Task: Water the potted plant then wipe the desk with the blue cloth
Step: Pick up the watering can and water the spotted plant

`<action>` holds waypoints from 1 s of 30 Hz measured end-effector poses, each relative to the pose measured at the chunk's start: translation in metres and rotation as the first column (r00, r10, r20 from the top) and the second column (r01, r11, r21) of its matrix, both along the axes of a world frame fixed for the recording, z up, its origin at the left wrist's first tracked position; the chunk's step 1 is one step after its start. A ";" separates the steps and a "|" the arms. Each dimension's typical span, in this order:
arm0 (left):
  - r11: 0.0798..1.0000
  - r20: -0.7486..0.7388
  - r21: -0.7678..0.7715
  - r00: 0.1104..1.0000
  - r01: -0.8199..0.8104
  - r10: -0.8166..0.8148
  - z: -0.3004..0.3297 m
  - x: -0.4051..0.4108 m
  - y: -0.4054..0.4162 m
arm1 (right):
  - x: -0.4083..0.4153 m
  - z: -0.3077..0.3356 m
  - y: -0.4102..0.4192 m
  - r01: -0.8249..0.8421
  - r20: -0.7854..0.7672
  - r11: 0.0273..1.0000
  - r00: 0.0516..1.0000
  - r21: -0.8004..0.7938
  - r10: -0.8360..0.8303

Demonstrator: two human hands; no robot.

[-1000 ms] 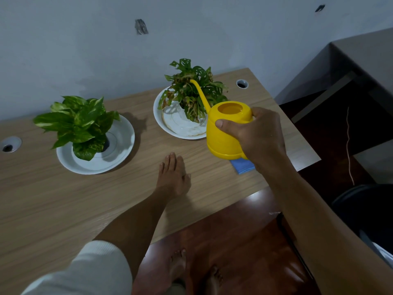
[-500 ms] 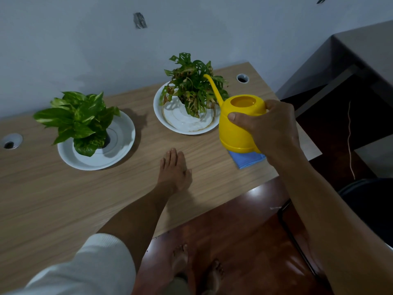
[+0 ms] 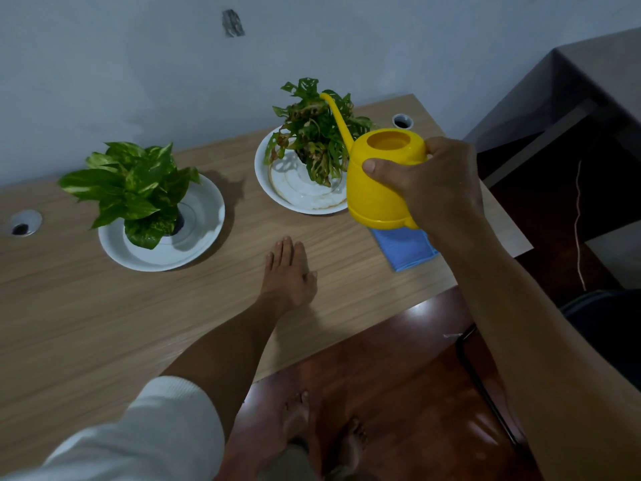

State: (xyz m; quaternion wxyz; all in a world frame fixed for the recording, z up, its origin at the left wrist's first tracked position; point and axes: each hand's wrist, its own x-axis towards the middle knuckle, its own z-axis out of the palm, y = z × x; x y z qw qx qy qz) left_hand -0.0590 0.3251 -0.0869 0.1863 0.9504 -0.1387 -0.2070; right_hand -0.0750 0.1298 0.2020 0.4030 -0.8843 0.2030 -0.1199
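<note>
Pale wall rose behind a wood-grain counter that carried two plants, each standing on a white plate. The right hand was clenched around the yellow watering can, thumb across its near side and the remaining fingers hidden behind the body, so the can hung above the counter's right part rather than resting on it. Its long axis ran from the hand up and to the left along the thin spout, whose tip lay against the leaves of the right potted plant on the plate; no water could be made out leaving the tip. Since the can sat nearly level, pouring would probably call for tipping the body forward and left along that same spout line. The blue cloth lay flat on the counter directly beneath the can and the right wrist, partly covered by both, well nearer the right hand than the left. The left hand rested palm down with fingers released and extended on bare wood, between the two plates and holding nothing. The other plant stood well apart to the left.
</note>
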 end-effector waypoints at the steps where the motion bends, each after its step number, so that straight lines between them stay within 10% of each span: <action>1: 1.000 0.001 0.000 1.000 -0.001 0.001 -0.001 0.000 0.000 | -0.001 0.000 0.001 -0.004 -0.005 1.000 1.000 -0.003 0.004; 30: 1.000 -0.020 0.017 1.000 0.004 -0.004 0.001 0.000 -0.001 | -0.035 -0.007 -0.012 0.044 -0.084 0.997 0.996 0.056 -0.039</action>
